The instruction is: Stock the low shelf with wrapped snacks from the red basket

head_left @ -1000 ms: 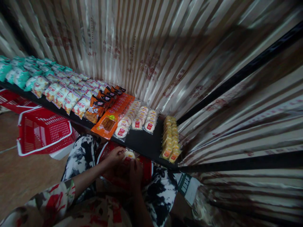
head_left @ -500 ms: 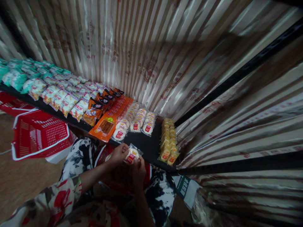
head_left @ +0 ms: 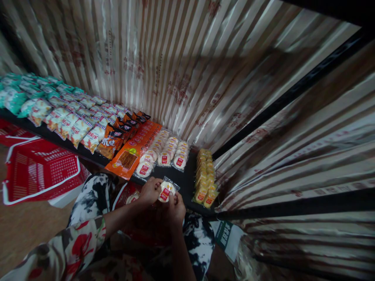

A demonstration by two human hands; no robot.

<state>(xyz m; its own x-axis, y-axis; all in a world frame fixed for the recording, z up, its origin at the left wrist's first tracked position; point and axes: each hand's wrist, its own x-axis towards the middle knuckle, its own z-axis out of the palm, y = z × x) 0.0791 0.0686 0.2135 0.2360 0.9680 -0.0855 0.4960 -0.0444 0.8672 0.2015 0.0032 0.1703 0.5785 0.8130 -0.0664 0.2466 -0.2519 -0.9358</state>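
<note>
Between my two hands is a clear packet of round white rice crackers (head_left: pixel 166 191) with a red label. My left hand (head_left: pixel 150 191) pinches its left edge, and my right hand (head_left: pixel 176 207) grips its lower right edge. Both sets of fingers are closed on the wrapper. Below them, between my knees, a red basket (head_left: pixel 124 192) holds another white packet (head_left: pixel 133 197); most of its inside is dark or hidden. Just beyond my hands, rows of matching white cracker packets (head_left: pixel 164 158) stand on the black shelf (head_left: pixel 181 183).
Yellow packets (head_left: pixel 205 177) stand in rows at the shelf's right end. Left of the white rows lie an orange bag (head_left: pixel 125 162), brown-orange bags (head_left: pixel 110 140), white snack bags (head_left: pixel 77 128) and green bags (head_left: pixel 16 97). A red basket (head_left: pixel 41 171) rests on the floor. A black post (head_left: pixel 281 99) slants at right.
The view has shifted slightly, so the shelf goods sit further left. The cracker packet stays in both hands, now turned a little more towards me, with its label easier to see.
</note>
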